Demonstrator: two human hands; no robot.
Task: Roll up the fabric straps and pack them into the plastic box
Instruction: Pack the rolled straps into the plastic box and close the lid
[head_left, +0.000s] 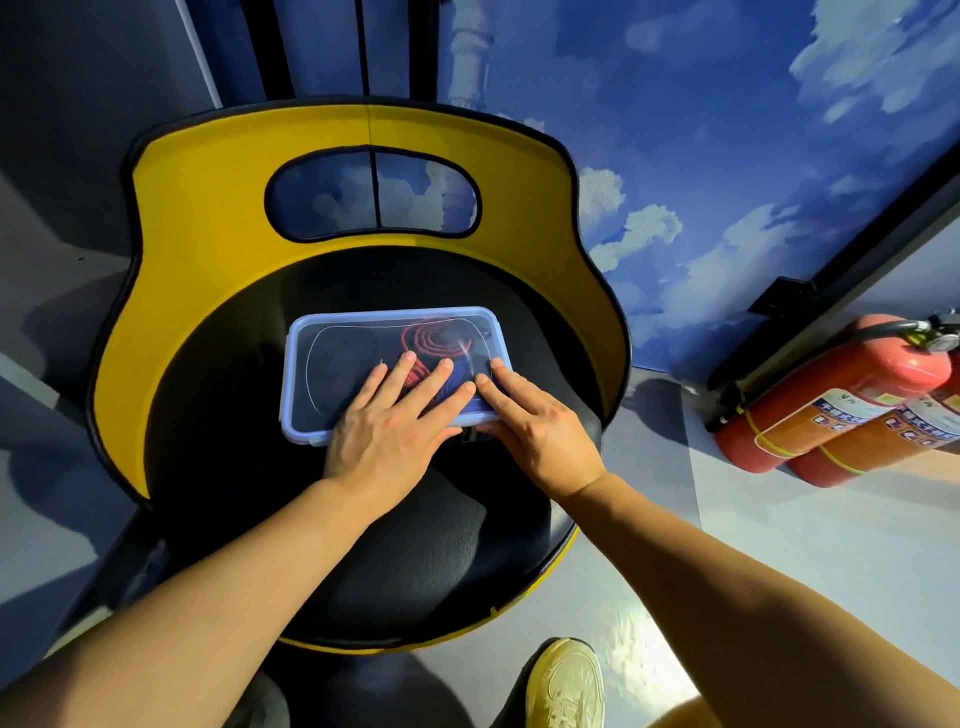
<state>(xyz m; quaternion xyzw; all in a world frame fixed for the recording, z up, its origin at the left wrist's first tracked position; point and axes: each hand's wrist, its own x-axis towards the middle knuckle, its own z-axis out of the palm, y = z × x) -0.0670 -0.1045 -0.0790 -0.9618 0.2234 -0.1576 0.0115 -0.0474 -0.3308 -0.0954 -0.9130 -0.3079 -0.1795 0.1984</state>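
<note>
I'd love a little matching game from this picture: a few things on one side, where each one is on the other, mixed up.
Things:
1. rolled strap
2. box
3. left hand
4. fire extinguishers

Places:
A. on the floor by the wall
B. flat on the lid
C. on the black seat
D. inside the box, under the lid

Pairs: 1-D, 2-C, 3-B, 4-A

One head-worn wide-angle view only; aimed steeply down and forward over the chair seat (332, 519); close range; edges are bowed.
</note>
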